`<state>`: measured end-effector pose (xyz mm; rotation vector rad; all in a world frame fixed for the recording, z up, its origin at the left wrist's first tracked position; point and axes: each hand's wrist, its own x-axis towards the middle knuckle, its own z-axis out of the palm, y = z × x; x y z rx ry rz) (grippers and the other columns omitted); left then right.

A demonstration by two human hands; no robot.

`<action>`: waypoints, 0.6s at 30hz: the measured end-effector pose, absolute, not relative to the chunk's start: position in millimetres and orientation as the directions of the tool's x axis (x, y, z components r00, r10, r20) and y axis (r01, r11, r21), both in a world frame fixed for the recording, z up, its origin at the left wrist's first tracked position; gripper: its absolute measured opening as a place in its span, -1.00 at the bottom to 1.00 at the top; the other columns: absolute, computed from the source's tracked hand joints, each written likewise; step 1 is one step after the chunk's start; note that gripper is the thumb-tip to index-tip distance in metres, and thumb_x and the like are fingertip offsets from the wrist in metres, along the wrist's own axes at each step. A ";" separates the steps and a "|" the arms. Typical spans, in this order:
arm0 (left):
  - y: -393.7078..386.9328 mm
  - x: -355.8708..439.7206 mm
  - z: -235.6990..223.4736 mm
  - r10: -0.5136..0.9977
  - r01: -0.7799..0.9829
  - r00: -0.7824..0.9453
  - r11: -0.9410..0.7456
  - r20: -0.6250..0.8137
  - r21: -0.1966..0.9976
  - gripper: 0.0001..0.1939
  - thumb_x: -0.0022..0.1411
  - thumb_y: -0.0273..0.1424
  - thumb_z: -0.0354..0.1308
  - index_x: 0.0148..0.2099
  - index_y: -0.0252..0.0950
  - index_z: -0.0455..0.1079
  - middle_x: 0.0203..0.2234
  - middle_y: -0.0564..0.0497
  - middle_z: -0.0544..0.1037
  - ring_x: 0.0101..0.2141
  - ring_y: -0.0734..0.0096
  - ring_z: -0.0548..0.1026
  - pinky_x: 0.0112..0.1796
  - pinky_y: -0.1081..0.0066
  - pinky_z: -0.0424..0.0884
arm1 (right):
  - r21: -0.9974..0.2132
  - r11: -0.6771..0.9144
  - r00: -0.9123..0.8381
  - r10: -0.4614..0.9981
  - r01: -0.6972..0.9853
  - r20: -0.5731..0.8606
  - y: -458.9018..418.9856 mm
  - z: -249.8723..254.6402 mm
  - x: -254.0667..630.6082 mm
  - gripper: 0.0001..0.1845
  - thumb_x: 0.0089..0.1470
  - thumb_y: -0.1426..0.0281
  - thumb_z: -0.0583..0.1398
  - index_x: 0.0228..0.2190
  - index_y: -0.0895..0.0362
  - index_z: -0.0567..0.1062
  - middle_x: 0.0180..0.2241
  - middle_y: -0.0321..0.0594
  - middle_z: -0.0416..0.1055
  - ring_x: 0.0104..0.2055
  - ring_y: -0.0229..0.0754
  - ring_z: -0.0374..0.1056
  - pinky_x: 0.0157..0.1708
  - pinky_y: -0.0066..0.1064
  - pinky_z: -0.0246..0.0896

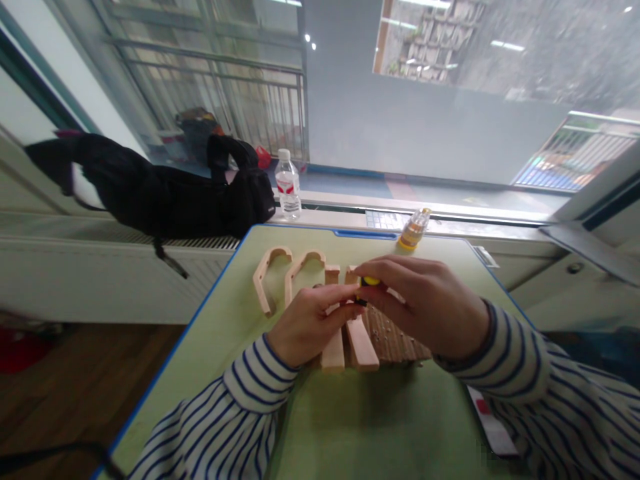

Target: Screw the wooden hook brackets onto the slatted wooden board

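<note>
My right hand (425, 303) is closed around a small yellow-and-black tool (370, 281), mostly hidden by the fingers, so its exact kind is unclear. The fingertips of my left hand (313, 323) pinch together at the tool's black lower end. Beneath both hands lie two straight pale wooden pieces, a left bar (333, 353) and a right bar (363, 347). To their left are two curved wooden hooks, an outer one (261, 283) and an inner one (295, 270). Under my right hand is a brown ridged board (393, 339) with several small metal bits on it.
The green table (210, 373) has a blue edge. Near its far side stands a clear bottle with a yellow base (414, 230). A water bottle (288, 187) and a black bag (190, 200) are on the sill. A white-and-red item (493, 423) lies by my right sleeve.
</note>
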<state>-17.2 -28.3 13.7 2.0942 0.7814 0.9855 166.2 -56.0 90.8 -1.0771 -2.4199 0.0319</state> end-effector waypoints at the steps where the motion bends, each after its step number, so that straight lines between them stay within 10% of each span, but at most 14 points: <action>1: -28.6 -17.1 15.2 0.743 0.226 0.532 -0.588 0.407 0.777 -0.73 0.24 -0.39 0.08 -0.01 -0.22 0.42 -0.34 0.06 0.56 -0.36 0.47 0.47 -0.24 0.44 0.40 | -0.223 0.688 -0.563 0.705 0.690 0.432 -56.4 90.1 166.0 -0.72 0.19 0.27 0.05 -0.14 0.13 0.42 -0.20 -0.23 0.47 -0.21 -0.24 0.39 -0.19 -0.39 0.27; 18: -29.7 -16.0 10.7 0.808 0.256 0.444 -0.529 0.388 0.809 -0.77 0.18 -0.35 0.16 -0.10 -0.24 0.48 -0.34 0.03 0.59 -0.34 0.44 0.50 -0.27 0.44 0.39 | -0.263 0.694 -0.572 0.709 0.671 0.412 -53.1 91.6 162.4 -0.71 0.18 0.27 0.05 -0.13 0.14 0.39 -0.18 -0.21 0.46 -0.16 -0.22 0.37 -0.17 -0.37 0.26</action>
